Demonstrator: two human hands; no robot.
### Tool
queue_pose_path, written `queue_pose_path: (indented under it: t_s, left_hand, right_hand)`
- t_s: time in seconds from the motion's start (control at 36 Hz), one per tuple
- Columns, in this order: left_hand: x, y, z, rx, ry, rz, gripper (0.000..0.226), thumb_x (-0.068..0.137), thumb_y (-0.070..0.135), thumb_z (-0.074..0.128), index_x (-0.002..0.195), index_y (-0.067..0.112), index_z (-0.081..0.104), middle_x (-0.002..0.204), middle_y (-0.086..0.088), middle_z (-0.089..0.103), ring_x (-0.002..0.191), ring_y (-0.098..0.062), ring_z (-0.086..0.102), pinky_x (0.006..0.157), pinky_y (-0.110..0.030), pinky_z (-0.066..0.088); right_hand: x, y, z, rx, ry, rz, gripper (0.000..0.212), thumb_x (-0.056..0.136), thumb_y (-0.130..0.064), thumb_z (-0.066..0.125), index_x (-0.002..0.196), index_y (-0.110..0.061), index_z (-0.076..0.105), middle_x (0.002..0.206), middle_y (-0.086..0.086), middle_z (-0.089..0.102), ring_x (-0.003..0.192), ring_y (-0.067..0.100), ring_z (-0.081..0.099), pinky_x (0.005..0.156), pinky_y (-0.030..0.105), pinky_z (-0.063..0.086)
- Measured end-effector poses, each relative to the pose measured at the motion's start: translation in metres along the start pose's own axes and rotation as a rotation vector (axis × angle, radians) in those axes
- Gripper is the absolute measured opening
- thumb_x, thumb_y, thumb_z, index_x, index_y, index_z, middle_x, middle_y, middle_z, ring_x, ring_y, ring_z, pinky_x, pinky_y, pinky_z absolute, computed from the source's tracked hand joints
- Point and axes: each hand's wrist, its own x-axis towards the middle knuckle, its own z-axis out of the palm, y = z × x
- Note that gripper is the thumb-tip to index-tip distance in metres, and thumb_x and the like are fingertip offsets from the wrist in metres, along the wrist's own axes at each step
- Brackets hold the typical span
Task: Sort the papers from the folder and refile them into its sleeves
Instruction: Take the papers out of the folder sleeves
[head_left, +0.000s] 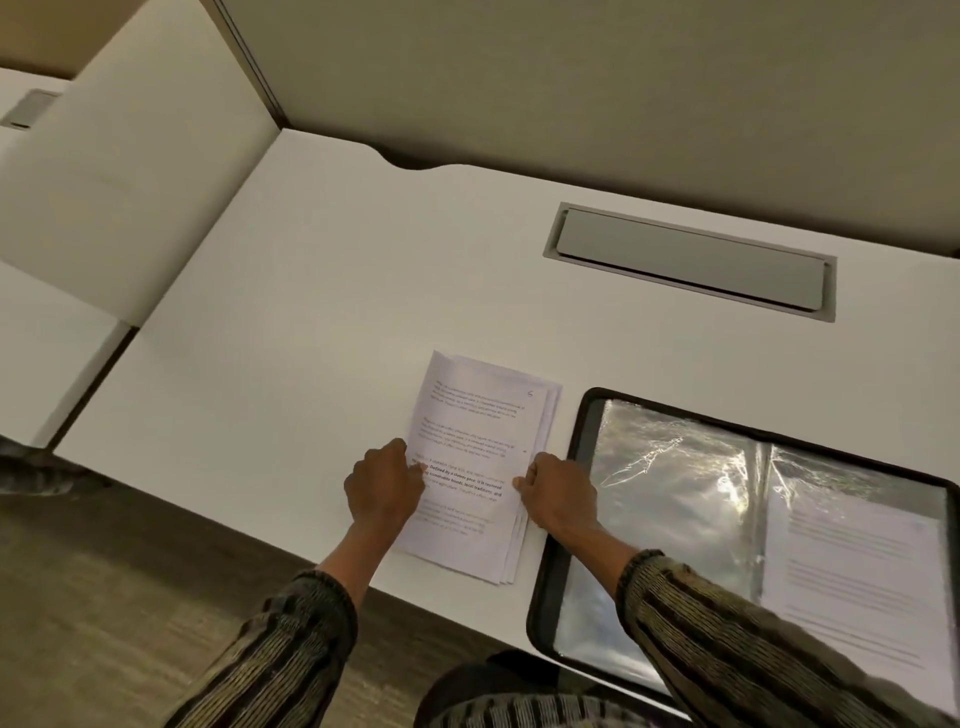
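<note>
Sleeves: two, striped knit, one left sleeve (275, 654) and one right sleeve (727, 623), at the bottom of the view.
Hands: two, both bare.
Left hand (382, 483): fingers curled, gripped the left edge of the stack of papers (472, 441).
Right hand (558, 491): fingers curled, pinched the stack's right edge.
Stack of papers: one, printed side up, flat on the desk (311, 312) just left of the folder (665, 509); at least three offset edges showed, full count unclear.
Folder: one, black-rimmed, open flat, two clear pockets showing.
Filed sheet (852, 571): one, in the right pocket.
Cable hatch (691, 262): one, grey, closed, behind the folder.
</note>
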Motion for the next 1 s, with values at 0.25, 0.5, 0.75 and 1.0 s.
queue_pose_path:
  t_s: [0.25, 0.5, 0.75, 1.0]
  left_hand:
    - [-0.003, 0.010, 0.002, 0.058, 0.024, -0.054, 0.044, 0.097, 0.039, 0.074, 0.121, 0.010, 0.052, 0.115, -0.010, 0.067, 0.103, -0.032, 0.069, 0.072, -0.038, 0.046]
    - [-0.013, 0.039, 0.003, 0.254, 0.141, 0.019, 0.042, 0.094, 0.038, 0.072, 0.117, 0.005, 0.062, 0.107, -0.012, 0.068, 0.101, -0.032, 0.062, 0.083, -0.044, 0.047]
    - [-0.066, 0.134, 0.030, 0.178, 0.080, 0.369, 0.034, 0.102, 0.044, 0.059, 0.095, 0.015, 0.074, 0.088, -0.001, 0.074, 0.088, -0.024, 0.066, 0.088, -0.041, 0.048]
    - [-0.131, 0.230, 0.066, 0.187, -0.017, 0.750, 0.037, 0.106, 0.047, 0.049, 0.096, 0.019, 0.071, 0.087, 0.002, 0.072, 0.077, -0.019, 0.068, 0.080, -0.036, 0.056]
  right_hand:
    - [0.001, 0.001, 0.006, -0.115, -0.009, -0.073, 0.027, 0.107, -0.042, 0.051, 0.097, -0.017, 0.054, 0.087, -0.003, 0.061, 0.076, 0.015, 0.060, 0.064, 0.030, 0.046]
    - [-0.027, 0.051, -0.018, 0.166, 0.055, -0.177, 0.003, 0.100, -0.030, 0.065, 0.099, -0.027, 0.063, 0.085, -0.010, 0.069, 0.076, 0.009, 0.064, 0.074, 0.035, 0.057]
    - [-0.088, 0.152, -0.053, 0.234, 0.381, 0.003, 0.015, 0.089, -0.017, 0.068, 0.095, -0.031, 0.066, 0.091, -0.014, 0.065, 0.078, 0.004, 0.061, 0.070, 0.033, 0.054]
    - [-0.127, 0.249, -0.081, 0.189, 0.577, 0.251, 0.033, 0.089, -0.040, 0.075, 0.118, -0.028, 0.064, 0.116, -0.008, 0.056, 0.104, 0.015, 0.060, 0.073, 0.036, 0.053]
